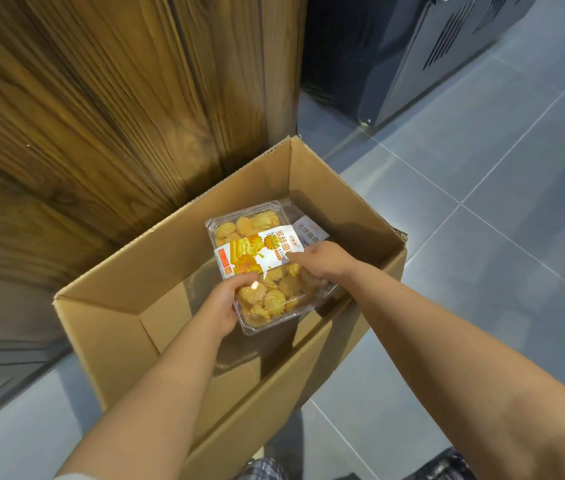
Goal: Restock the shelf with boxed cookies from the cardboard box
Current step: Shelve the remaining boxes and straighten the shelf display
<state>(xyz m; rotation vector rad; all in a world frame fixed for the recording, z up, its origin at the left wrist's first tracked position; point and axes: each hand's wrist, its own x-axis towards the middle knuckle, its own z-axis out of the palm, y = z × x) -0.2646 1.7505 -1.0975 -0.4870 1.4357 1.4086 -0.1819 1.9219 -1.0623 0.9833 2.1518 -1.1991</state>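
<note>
Cookie pack (257, 251): inside box (326, 188), long axis near-to-far. Left grip (227, 303) clasps its near-left edge; right grip (322, 263) clasps the right side.

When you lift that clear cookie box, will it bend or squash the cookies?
Probably a little bendy: the clear cookie box looks like thin plastic, which may be why both the left hand and right hand hold it. It likely feels light, being mostly loose cookies. The cookies seem crumbly, so squeezing hard could break some.
</note>
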